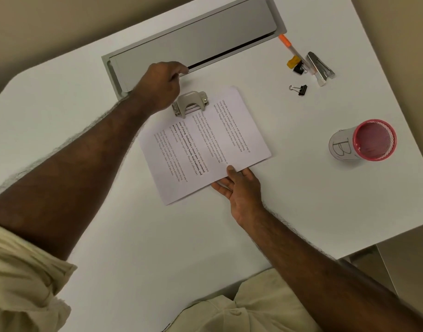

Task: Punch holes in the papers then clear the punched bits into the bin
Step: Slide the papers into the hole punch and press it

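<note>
Printed papers (205, 144) lie on a white worktop (301, 200), their far edge inside a grey hole punch (190, 104). The left hand (161, 86), loosely curled and holding nothing, hovers beside the punch. The right hand (241, 190) pinches the papers' near edge. A pink mesh bin (366, 141) stands well apart to the right.

Surface (301, 212): white, with a grey hatch (193, 34) set into its far side.
Papers (205, 144): printed sheets lying flat at a slant, their far edge tucked into the hole punch (190, 104).
Hole punch: beige and metal, sitting on the papers' far edge.
Left hand (161, 86): above and just left of the hole punch, fingers curled; whether it touches the punch cannot be told.
Right hand (241, 190): thumb pressed on the papers' near edge, fingers under or beside it.
Bin (363, 140): pink mesh cup marked "B", to the right, well apart from the papers.
Far right corner: orange pen (290, 47), stapler (319, 64), two black binder clips (300, 88).
</note>
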Motion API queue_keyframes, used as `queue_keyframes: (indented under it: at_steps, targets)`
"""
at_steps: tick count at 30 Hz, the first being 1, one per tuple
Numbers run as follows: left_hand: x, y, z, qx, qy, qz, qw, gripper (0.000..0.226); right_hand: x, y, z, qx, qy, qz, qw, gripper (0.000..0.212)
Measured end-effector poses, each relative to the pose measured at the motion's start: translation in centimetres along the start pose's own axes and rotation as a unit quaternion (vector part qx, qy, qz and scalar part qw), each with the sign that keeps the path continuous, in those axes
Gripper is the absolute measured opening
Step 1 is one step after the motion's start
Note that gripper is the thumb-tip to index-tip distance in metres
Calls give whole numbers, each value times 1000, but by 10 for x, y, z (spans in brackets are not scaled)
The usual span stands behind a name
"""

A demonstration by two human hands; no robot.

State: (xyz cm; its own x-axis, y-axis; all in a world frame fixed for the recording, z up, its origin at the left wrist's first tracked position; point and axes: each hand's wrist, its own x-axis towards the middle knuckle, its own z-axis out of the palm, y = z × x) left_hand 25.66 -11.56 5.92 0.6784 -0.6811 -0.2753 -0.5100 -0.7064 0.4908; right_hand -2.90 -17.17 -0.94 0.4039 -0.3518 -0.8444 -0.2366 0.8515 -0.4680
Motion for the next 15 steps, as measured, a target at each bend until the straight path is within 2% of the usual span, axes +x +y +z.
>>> queue_keyframes:
  at_steps: [15]
  targets:
    - [22, 7, 37, -20, 36, -4, 999, 36, 10, -2, -3, -12, 2, 4, 1000, 35]
